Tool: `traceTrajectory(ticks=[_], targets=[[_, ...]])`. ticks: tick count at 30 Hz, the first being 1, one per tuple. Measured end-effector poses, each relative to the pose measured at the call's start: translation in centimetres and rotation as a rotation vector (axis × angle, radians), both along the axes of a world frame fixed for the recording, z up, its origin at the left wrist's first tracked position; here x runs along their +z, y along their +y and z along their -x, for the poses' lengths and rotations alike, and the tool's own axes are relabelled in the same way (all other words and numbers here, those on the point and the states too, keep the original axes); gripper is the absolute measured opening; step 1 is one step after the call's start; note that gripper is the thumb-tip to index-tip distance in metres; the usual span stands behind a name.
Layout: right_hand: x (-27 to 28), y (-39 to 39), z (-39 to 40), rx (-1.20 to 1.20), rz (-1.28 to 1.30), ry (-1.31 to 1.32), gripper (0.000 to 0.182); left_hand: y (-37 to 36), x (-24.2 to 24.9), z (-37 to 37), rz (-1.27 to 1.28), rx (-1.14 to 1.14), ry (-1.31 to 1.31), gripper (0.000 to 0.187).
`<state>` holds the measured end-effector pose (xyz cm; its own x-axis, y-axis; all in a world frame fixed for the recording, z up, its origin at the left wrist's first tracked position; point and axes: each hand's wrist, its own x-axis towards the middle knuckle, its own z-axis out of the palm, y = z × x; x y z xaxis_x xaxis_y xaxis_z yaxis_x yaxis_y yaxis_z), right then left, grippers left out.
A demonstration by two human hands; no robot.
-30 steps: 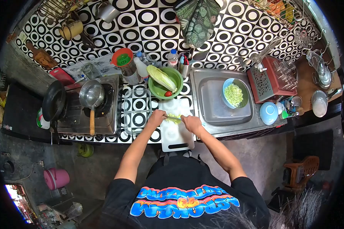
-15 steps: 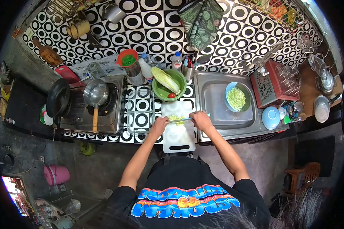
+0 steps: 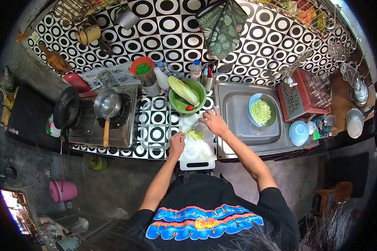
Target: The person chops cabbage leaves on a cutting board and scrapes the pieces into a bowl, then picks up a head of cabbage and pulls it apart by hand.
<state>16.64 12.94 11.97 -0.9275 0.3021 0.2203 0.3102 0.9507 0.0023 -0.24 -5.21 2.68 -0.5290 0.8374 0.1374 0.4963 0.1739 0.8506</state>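
Observation:
A white cutting board (image 3: 197,152) lies on the counter in front of me with a small pile of chopped cabbage (image 3: 195,134) on it. My left hand (image 3: 177,141) rests on the board with curled fingers, touching the left side of the pile. My right hand (image 3: 213,121) is over the board's far right corner, fingers spread, just below the green bowl (image 3: 199,90) that holds a cabbage wedge (image 3: 182,90) and a small tomato (image 3: 189,108). I see no knife in either hand.
A blue bowl of chopped cabbage (image 3: 262,111) sits on a tray in the steel sink (image 3: 243,129) to the right. A glass dish (image 3: 155,123) lies left of the board. The gas stove (image 3: 100,121) carries a strainer and a black pan (image 3: 65,108). Bottles stand at the back wall.
My right hand has left the cutting position and moved up to the board's far right corner with fingers spread. The knife is no longer visible. My left hand stays by the cabbage pile.

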Motion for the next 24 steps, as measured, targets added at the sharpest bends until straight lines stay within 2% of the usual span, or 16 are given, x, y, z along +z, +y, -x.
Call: traceTrajectory(ticks=[3, 6, 12, 16, 20, 24], targets=[[-2.3, 1.8, 0.2, 0.019, -0.014, 0.045, 0.032, 0.7, -1.2, -0.4, -0.005, 0.038, 0.034, 0.004], [-6.0, 3.1, -0.3, -0.060, 0.140, -0.084, 0.036, 1.6, -0.3, -0.7, 0.077, 0.006, 0.089, 0.001], [-5.1, 3.6, -0.3, -0.062, 0.127, -0.091, 0.036, 2.7, 0.1, 0.1, 0.170, -0.045, 0.090, 0.001], [-1.5, 0.8, -1.3, -0.024, 0.149, 0.074, 0.037, 2.2, -0.3, 1.8, 0.131, -0.118, 0.012, 0.008], [-3.5, -1.0, -3.1, -0.190, 0.156, 0.047, 0.039, 3.1, -0.8, 2.6, 0.129, -0.222, 0.099, 0.009], [-5.2, -0.2, -4.1, -0.201, 0.283, 0.021, 0.041, 4.6, -0.3, 2.8, 0.176, -0.296, 0.188, 0.011]])
